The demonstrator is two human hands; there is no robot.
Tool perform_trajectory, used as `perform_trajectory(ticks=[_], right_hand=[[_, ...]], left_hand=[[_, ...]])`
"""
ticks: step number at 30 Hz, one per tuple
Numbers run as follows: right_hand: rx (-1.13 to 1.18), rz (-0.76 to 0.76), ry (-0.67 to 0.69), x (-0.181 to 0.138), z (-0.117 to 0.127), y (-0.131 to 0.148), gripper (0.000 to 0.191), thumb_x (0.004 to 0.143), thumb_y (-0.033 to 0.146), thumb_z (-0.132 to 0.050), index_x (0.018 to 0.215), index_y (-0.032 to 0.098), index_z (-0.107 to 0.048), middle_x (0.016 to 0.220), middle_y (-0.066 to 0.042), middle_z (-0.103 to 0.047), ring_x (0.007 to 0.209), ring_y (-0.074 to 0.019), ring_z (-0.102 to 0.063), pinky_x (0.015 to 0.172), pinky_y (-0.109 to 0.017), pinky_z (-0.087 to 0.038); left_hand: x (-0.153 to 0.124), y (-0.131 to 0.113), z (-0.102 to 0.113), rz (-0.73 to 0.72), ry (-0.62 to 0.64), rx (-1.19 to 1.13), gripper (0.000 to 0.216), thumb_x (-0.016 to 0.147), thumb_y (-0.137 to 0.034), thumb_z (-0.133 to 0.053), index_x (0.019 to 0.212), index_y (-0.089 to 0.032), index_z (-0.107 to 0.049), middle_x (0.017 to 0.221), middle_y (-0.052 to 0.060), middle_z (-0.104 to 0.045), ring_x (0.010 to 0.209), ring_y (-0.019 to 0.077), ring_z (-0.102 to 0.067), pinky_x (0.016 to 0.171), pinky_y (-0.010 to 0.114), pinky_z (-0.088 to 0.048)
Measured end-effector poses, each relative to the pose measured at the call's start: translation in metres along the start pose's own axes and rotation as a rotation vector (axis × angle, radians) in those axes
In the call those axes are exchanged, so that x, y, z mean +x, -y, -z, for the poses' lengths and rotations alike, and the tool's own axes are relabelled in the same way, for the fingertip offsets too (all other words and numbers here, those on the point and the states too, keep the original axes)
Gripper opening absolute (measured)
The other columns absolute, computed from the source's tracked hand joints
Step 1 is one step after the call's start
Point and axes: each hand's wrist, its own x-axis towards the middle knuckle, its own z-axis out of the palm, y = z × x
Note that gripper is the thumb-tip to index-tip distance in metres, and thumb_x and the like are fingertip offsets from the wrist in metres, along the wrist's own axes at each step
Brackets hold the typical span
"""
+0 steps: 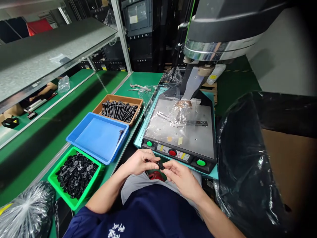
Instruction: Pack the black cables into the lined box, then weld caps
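Note:
My left hand [140, 162] and my right hand [179, 177] meet over my lap, just in front of the machine's button panel. Both pinch a small black part [159, 164] between their fingertips. The fingers of each hand are curled together. To my left stand a green bin of small black pieces [74, 172], a blue tray [97, 137] with one black pin [120, 134] in it, and a brown tray of black pins [119, 109].
A press machine with a metal plate [183, 127] under plastic film sits ahead, with green buttons [200, 162] and a red button [172, 152]. A cardboard box lined with black plastic [250, 158] stands at right. A grey shelf [49, 49] hangs over the left.

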Motion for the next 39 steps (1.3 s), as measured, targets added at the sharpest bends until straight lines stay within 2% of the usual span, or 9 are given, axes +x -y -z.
perform_trajectory(ticks=[4,8,13,21,28,31,34,37,39], right_hand=[[-0.002,-0.014,0.010,0.001,0.003,0.004,0.023,0.086,0.039,-0.057,0.094,0.018,-0.061,0.078,-0.003,-0.066,0.060,-0.0133,-0.058,0.054,-0.026,-0.048],[-0.328,0.176,-0.086,-0.002,0.004,0.012,0.016,0.090,0.032,-0.051,0.091,0.023,-0.064,0.085,-0.003,-0.068,0.077,-0.0182,-0.064,0.070,-0.030,-0.052],[-0.443,0.406,-0.135,-0.004,0.004,0.014,0.020,0.095,0.026,-0.044,0.097,0.025,-0.064,0.095,-0.005,-0.069,0.089,-0.0199,-0.066,0.079,-0.031,-0.055],[-0.460,0.428,-0.173,-0.001,0.008,0.015,0.018,0.093,0.022,-0.047,0.096,0.023,-0.064,0.093,-0.005,-0.069,0.087,-0.0189,-0.066,0.079,-0.030,-0.054],[-0.255,0.045,-0.073,0.007,0.019,0.006,0.013,0.087,0.029,-0.056,0.085,0.020,-0.065,0.062,0.002,-0.059,0.054,-0.0127,-0.054,0.051,-0.025,-0.043],[-0.029,0.005,-0.138,0.012,0.016,-0.005,0.017,0.084,0.036,-0.060,0.087,0.019,-0.062,0.069,0.000,-0.059,0.058,-0.0132,-0.056,0.052,-0.025,-0.045],[0.271,-0.004,-0.205,0.014,0.010,-0.011,0.035,0.079,0.042,-0.067,0.105,0.021,-0.057,0.080,-0.002,-0.059,0.061,-0.0135,-0.058,0.049,-0.025,-0.045],[0.471,0.002,-0.200,0.012,0.008,-0.015,0.048,0.080,0.044,-0.067,0.119,0.021,-0.052,0.079,-0.001,-0.058,0.055,-0.0098,-0.051,0.044,-0.021,-0.038],[0.513,-0.025,-0.253,0.010,0.015,-0.022,0.045,0.081,0.045,-0.066,0.115,0.018,-0.057,0.074,-0.001,-0.057,0.050,-0.0073,-0.044,0.041,-0.019,-0.032]], left_hand=[[0.004,0.005,0.000,0.010,0.016,-0.082,0.033,0.075,-0.042,-0.070,0.095,-0.016,-0.075,0.079,0.006,-0.064,0.074,0.0149,-0.058,0.071,0.028,-0.046],[0.008,0.012,0.000,0.024,0.040,-0.139,0.033,0.071,-0.041,-0.074,0.093,-0.016,-0.076,0.077,0.005,-0.064,0.073,0.0148,-0.058,0.070,0.027,-0.045],[0.013,0.016,-0.001,0.060,0.006,-0.174,0.037,0.068,-0.041,-0.077,0.092,-0.014,-0.076,0.074,0.004,-0.063,0.071,0.0146,-0.057,0.067,0.027,-0.045],[0.017,0.017,-0.007,0.053,-0.020,-0.169,0.038,0.067,-0.044,-0.077,0.091,-0.014,-0.076,0.073,0.005,-0.065,0.069,0.0145,-0.057,0.066,0.027,-0.045],[0.014,0.022,-0.022,0.001,-0.096,-0.165,0.038,0.074,-0.045,-0.071,0.101,-0.018,-0.075,0.079,0.006,-0.064,0.071,0.0146,-0.058,0.068,0.028,-0.048],[0.021,0.022,-0.032,-0.031,-0.171,-0.115,0.034,0.081,-0.042,-0.065,0.106,-0.020,-0.073,0.081,0.006,-0.063,0.076,0.0155,-0.059,0.072,0.030,-0.049],[0.030,0.020,-0.047,-0.102,-0.253,-0.076,0.033,0.088,-0.036,-0.055,0.116,-0.023,-0.068,0.098,0.008,-0.064,0.092,0.0181,-0.059,0.085,0.034,-0.049],[0.040,0.022,-0.064,-0.125,-0.234,-0.078,0.033,0.090,-0.035,-0.051,0.120,-0.026,-0.065,0.123,0.009,-0.057,0.109,0.0204,-0.056,0.097,0.038,-0.044],[0.043,0.031,-0.074,-0.082,-0.226,-0.099,0.035,0.089,-0.036,-0.052,0.121,-0.027,-0.064,0.130,0.010,-0.052,0.116,0.0220,-0.052,0.102,0.041,-0.041]])
